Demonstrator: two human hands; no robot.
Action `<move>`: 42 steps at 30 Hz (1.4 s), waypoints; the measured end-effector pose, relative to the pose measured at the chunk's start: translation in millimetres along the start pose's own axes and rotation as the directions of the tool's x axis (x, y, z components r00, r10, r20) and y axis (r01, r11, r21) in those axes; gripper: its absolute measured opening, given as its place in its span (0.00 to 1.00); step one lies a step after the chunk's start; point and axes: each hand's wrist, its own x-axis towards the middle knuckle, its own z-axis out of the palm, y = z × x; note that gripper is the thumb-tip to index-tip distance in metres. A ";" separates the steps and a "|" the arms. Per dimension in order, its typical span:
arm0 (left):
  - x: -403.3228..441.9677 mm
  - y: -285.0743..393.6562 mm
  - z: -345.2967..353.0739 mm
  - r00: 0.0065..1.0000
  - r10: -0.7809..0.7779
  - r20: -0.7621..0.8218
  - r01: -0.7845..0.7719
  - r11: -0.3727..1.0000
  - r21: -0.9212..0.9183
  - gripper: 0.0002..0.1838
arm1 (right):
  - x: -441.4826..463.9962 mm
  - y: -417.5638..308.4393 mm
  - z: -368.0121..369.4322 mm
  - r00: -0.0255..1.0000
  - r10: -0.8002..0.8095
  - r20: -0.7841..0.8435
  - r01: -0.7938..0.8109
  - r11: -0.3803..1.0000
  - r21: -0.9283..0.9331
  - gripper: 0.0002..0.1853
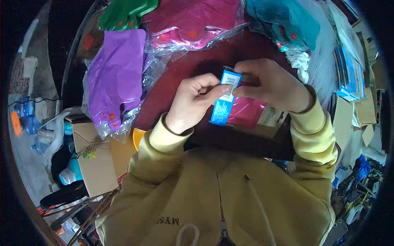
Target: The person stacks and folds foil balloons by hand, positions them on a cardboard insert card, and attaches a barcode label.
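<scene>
Between my two hands is a narrow blue card [221, 110] with white print and a white barcode label, tilted slightly. My left hand [193, 98] pinches its left side, the thumb lying over the label. At the card's upper right edge, my right hand [273, 84] has its thumb and fingers closed on it. Just below my right hand lies a pink packet [248, 111] with a clear and tan end, partly behind the blue card. All of this is over a dark red table surface [164, 94].
Purple bagged items [117, 78] lie at the left, with green ones [127, 14], magenta ones [193, 20] and teal ones [291, 22] along the back. An open cardboard box [96, 160] stands at the lower left. Blue packages [349, 74] are stacked at the right.
</scene>
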 end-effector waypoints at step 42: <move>6.7 -4.2 3.1 0.998 -0.001 -0.059 0.005 0.998 0.070 0.07 | -2.7 4.1 -12.0 0.977 -0.197 -0.077 0.169 0.946 -0.277 0.18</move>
